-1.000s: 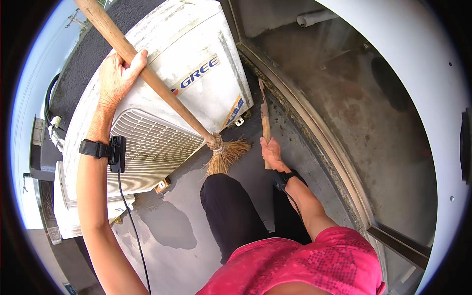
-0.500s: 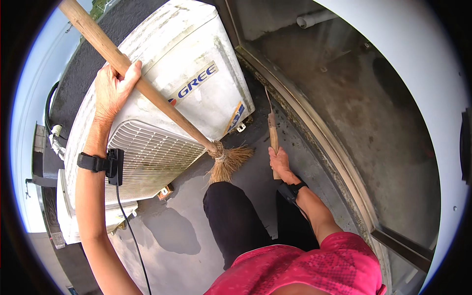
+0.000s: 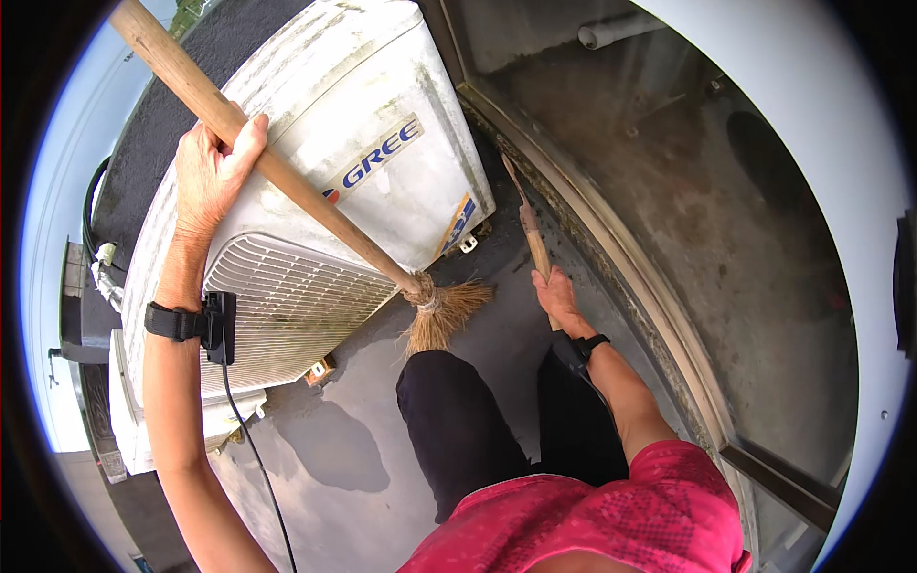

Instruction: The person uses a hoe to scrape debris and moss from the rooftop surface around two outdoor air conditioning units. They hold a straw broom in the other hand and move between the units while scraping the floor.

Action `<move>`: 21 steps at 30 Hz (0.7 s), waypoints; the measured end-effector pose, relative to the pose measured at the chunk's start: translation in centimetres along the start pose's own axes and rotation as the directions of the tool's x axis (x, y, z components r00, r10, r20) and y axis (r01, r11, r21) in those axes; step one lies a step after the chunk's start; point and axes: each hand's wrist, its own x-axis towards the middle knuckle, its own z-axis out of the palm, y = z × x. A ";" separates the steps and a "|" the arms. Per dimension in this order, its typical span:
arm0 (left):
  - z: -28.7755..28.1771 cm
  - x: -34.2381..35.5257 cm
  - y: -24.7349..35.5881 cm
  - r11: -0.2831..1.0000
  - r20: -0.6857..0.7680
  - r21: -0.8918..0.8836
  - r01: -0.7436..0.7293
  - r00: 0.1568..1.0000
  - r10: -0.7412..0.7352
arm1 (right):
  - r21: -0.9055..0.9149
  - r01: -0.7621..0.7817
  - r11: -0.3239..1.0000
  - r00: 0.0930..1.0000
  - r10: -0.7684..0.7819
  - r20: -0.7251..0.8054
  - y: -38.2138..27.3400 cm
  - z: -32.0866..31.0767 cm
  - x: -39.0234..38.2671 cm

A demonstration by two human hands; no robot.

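While the left hand (image 3: 212,181) was wrapped firmly round the upper handle of a straw broom (image 3: 334,217), its bristles (image 3: 442,313) sat low beside the corner of a white outdoor air-conditioner unit (image 3: 392,100). Closed about a wooden-handled tool (image 3: 539,250), the right hand (image 3: 557,296) held the thin blade pointing forward over the grey floor (image 3: 296,497), near the window frame (image 3: 642,285); whether the tip touched anything, I could not tell.
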 end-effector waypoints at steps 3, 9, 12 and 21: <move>-0.2 0.0 0.0 0.999 -0.013 0.040 -0.013 1.000 0.014 | 0.018 0.089 0.996 0.996 -0.089 0.010 -2.0 0.3 3.1; -0.1 0.0 0.1 1.000 -0.016 0.014 -0.022 1.000 0.022 | -0.072 0.077 0.994 0.997 -0.079 -0.020 1.9 -1.0 0.0; 0.1 -0.1 0.0 1.000 -0.023 0.008 -0.003 1.000 0.003 | -0.042 -0.022 0.999 1.000 0.022 -0.012 3.5 -1.2 -0.9; -0.2 -0.1 -0.1 1.000 0.014 -0.006 -0.008 1.000 0.008 | 0.478 -0.213 0.852 0.926 0.019 0.378 -3.6 -4.4 7.4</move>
